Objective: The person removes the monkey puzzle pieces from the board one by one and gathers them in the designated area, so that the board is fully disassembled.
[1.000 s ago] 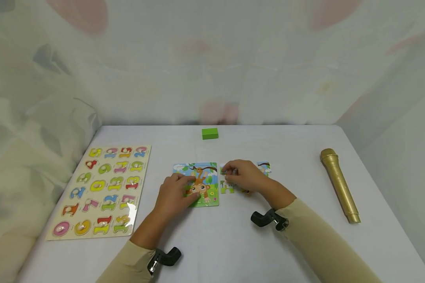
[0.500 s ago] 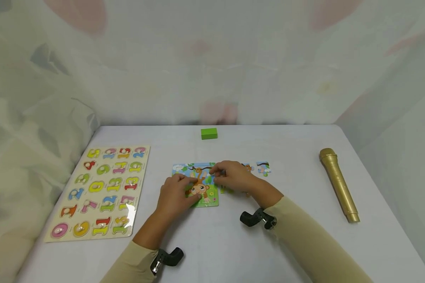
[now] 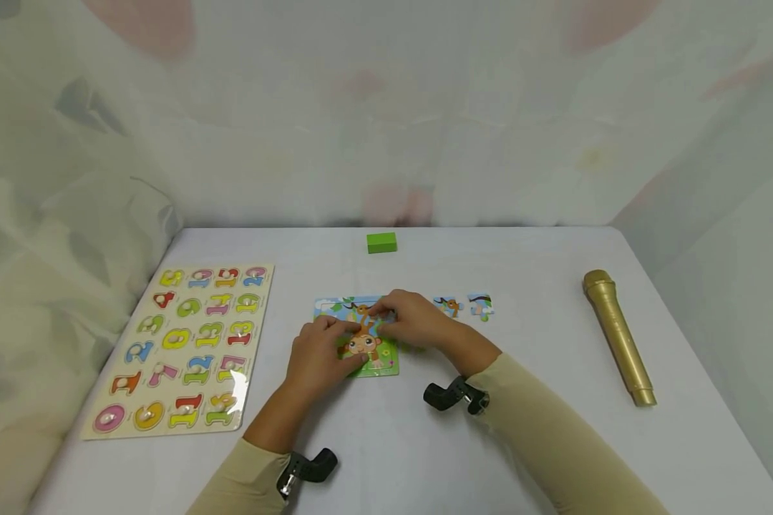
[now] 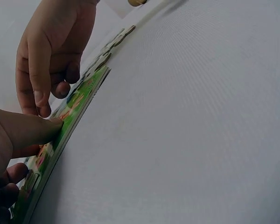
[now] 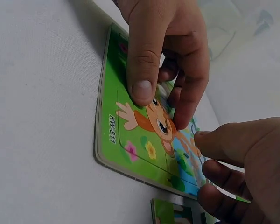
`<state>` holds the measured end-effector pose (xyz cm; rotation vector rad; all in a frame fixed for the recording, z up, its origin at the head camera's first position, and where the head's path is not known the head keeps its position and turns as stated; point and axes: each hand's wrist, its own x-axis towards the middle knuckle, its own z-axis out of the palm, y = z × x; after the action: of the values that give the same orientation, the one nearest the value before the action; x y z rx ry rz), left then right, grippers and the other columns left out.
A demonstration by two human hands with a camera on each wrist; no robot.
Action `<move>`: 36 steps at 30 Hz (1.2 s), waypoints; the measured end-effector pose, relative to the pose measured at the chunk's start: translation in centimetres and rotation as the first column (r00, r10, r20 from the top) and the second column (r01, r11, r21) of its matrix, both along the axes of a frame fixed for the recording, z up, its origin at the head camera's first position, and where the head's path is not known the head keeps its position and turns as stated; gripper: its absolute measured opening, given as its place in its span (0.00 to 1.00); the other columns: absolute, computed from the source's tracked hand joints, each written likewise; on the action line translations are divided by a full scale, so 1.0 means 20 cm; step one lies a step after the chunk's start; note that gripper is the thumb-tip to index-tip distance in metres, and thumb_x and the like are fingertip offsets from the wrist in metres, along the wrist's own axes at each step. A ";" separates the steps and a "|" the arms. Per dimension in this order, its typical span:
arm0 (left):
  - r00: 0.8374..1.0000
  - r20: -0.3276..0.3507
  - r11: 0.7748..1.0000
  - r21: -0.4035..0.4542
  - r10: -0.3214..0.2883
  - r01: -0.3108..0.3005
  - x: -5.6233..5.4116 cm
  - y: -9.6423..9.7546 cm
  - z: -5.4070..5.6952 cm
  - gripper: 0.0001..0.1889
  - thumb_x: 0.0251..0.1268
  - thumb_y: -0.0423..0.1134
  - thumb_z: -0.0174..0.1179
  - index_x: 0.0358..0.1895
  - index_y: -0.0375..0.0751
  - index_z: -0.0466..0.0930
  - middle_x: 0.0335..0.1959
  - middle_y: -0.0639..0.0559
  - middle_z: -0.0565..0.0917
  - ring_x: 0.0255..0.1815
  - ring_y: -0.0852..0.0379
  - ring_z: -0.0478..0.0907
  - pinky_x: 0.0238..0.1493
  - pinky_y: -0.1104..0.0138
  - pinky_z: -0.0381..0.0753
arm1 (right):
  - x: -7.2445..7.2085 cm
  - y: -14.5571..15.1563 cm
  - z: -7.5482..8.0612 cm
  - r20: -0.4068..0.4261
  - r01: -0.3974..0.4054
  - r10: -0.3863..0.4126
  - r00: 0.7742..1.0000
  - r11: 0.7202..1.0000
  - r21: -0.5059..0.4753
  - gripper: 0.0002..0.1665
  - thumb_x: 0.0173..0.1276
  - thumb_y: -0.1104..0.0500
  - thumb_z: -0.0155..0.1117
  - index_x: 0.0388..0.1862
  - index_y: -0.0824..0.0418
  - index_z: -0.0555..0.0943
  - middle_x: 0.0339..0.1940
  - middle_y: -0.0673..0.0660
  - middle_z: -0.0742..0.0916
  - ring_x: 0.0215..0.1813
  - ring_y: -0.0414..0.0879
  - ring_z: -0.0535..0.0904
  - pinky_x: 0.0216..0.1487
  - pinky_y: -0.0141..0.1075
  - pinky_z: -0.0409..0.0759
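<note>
A flat puzzle board with a monkey picture (image 3: 380, 363) lies mid-table. My left hand (image 3: 315, 357) rests on its left part, thumb pressing the picture; in the right wrist view the left thumb (image 5: 142, 88) touches the green area near the monkey's face. My right hand (image 3: 412, 322) is over the board's upper right, fingers bent and tips down near the monkey's tail. Whether a puzzle piece sits between those fingertips is hidden. To the right lie loose puzzle pieces (image 3: 481, 306), one of them showing a small monkey (image 3: 447, 307). Others are partly under my right hand.
A number puzzle board (image 3: 180, 350) with knobbed numerals lies at the left. Behind the monkey board stands a green block (image 3: 381, 243). A gold microphone (image 3: 618, 336) lies at the right. Fabric walls hang along the back and sides of the white table (image 3: 373, 458).
My right hand has moved left from the loose pieces onto the upper right of the monkey board, uncovering the small monkey piece. The left hand has stayed on the board.
</note>
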<state>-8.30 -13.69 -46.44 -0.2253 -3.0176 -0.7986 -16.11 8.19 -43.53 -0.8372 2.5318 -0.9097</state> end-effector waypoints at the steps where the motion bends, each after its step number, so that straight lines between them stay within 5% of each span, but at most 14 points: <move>1: 1.000 0.002 1.000 0.002 0.000 0.000 0.00 0.00 0.00 0.28 0.56 0.51 0.81 0.60 0.48 0.89 0.55 0.43 0.81 0.56 0.39 0.76 0.56 0.43 0.74 | 0.00 -0.01 0.00 0.005 0.000 0.000 1.000 1.000 0.008 0.19 0.74 0.59 0.71 0.62 0.56 0.87 0.53 0.51 0.86 0.55 0.45 0.81 0.60 0.42 0.78; 9: 1.000 0.006 1.000 0.010 0.004 -0.004 0.00 0.00 -0.01 0.29 0.56 0.52 0.82 0.61 0.48 0.88 0.56 0.44 0.81 0.56 0.39 0.76 0.56 0.44 0.73 | 0.01 -0.04 0.00 0.012 -0.019 0.019 1.000 0.997 0.070 0.20 0.76 0.55 0.71 0.65 0.55 0.87 0.59 0.51 0.87 0.63 0.48 0.81 0.68 0.46 0.76; 36: 1.000 0.010 0.999 0.033 0.004 -0.004 0.00 0.00 0.00 0.29 0.56 0.51 0.82 0.61 0.48 0.88 0.54 0.44 0.80 0.53 0.42 0.76 0.55 0.45 0.73 | 0.03 -0.04 0.02 0.020 0.003 -0.004 1.000 0.999 0.039 0.19 0.70 0.61 0.77 0.58 0.54 0.88 0.53 0.50 0.86 0.59 0.47 0.81 0.65 0.45 0.77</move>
<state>-8.26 -13.73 -46.48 -0.2149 -3.0104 -0.8508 -15.59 7.41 -43.04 -0.8083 2.5259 -0.8631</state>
